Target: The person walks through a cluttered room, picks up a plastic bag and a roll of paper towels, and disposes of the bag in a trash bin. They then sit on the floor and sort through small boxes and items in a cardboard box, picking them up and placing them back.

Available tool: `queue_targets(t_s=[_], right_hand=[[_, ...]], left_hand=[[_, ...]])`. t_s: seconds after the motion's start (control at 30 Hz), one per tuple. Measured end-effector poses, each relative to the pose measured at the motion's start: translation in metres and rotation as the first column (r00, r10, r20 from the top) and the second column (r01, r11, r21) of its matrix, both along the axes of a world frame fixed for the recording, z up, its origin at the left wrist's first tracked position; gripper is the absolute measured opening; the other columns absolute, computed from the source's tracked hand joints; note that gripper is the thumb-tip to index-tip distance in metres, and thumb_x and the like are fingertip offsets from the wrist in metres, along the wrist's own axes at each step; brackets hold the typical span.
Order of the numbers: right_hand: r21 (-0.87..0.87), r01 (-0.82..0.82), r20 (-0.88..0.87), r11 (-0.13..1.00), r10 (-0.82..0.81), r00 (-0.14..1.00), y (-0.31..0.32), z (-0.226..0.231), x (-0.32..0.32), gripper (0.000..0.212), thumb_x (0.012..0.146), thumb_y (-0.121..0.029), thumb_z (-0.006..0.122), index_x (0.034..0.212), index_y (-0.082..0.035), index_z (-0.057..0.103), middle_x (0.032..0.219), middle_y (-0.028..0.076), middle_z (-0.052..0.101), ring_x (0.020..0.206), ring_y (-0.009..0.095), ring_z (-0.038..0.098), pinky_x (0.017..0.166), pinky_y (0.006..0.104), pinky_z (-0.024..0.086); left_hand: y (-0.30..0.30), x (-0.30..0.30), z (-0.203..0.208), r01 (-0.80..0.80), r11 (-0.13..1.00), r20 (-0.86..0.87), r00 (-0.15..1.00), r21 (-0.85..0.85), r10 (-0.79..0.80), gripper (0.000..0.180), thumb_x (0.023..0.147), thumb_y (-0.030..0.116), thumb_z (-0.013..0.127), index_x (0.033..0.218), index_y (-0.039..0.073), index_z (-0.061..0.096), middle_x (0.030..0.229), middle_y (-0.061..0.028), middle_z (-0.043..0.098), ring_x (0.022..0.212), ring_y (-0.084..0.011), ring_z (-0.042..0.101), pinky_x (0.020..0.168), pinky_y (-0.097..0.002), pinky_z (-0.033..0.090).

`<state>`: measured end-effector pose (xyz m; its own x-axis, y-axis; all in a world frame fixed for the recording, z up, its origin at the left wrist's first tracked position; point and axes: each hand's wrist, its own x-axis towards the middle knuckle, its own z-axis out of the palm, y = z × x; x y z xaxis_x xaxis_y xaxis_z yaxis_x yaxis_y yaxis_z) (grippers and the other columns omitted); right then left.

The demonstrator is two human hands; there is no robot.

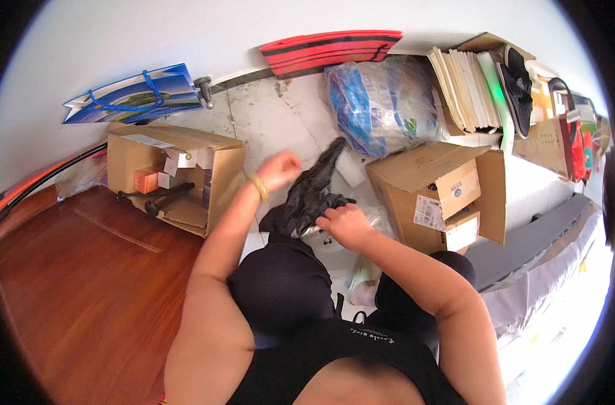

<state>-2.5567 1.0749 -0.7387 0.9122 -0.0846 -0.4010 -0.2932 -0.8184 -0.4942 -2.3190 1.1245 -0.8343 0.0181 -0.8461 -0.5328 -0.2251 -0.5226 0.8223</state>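
Note:
A crumpled black plastic bag (311, 189) stretches over the pale floor in front of my knees. My right hand (348, 226) pinches its right edge between thumb and fingers. Just left of the bag and apart from it, my left hand (279, 170) is raised with its fingers curled in; no object shows in them. A yellowish bangle (258, 187) circles my left wrist. Beside the bag lies a small white block-like piece (350, 169). Clear plastic (375, 219) partly shows behind my right hand.
An open cardboard box (226, 179) with small boxes and a black rod stands left. Another carton (409, 175) stands right. Behind are a plastic-wrapped bundle (382, 101), a box of papers (463, 88), a red bag (331, 50) and a blue paper bag (139, 98). Brown wooden surface (91, 290) lies left.

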Motion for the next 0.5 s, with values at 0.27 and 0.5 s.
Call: queue_targets(t_s=[0.27, 0.5], right_hand=[[0.087, 0.169, -0.188, 0.982, -0.151, 0.971, -0.010, 0.065, -0.020, 0.017, 0.074, -0.013, 0.056, 0.091, -0.013, 0.056, 0.084, 0.007, 0.059, 0.078, 0.026, 0.062, 0.067, 0.0387, 0.047], [0.114, 0.262, -0.355, 0.958, -0.207, 0.912, -0.011, 0.066, -0.028, 0.020, 0.072, -0.008, 0.057, 0.092, -0.010, 0.056, 0.087, 0.009, 0.061, 0.079, 0.030, 0.064, 0.066, 0.0418, 0.051]], left_hand=[[-0.029, -0.002, -0.014, 0.319, 0.937, 0.521, 0.829, -0.142, -0.203, 0.047, 0.068, 0.022, 0.073, 0.108, 0.005, 0.053, 0.111, -0.0134, 0.053, 0.100, -0.0276, 0.053, 0.085, -0.0361, 0.045], [-0.017, -0.036, -0.041, 0.430, 0.903, 0.642, 0.696, -0.014, -0.321, 0.065, 0.056, 0.022, 0.079, 0.113, 0.005, 0.051, 0.118, -0.0150, 0.046, 0.109, -0.0332, 0.045, 0.091, -0.0394, 0.042]])
